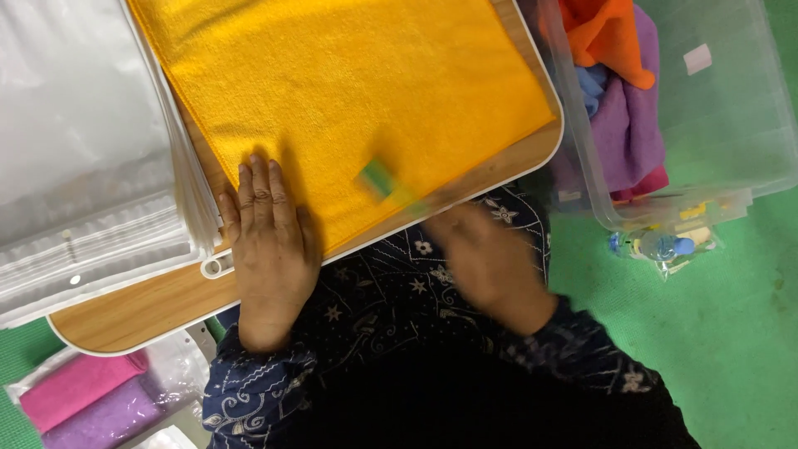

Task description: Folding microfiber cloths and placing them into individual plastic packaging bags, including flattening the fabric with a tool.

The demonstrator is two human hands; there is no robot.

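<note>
A yellow-orange towel (349,91) lies spread flat on a small wooden table (141,308). My left hand (268,241) rests flat, fingers together, on the towel's near left corner and the table edge. My right hand (490,262) is blurred by motion at the table's near edge. It holds a small green and yellow object (384,183) against the towel's near edge; what the object is cannot be told.
A stack of clear zip bags (83,166) lies on the table's left side. A clear plastic bin (706,108) with orange, purple and blue cloths (623,91) stands at the right on a green floor. Bagged pink and purple towels (87,399) lie at the lower left.
</note>
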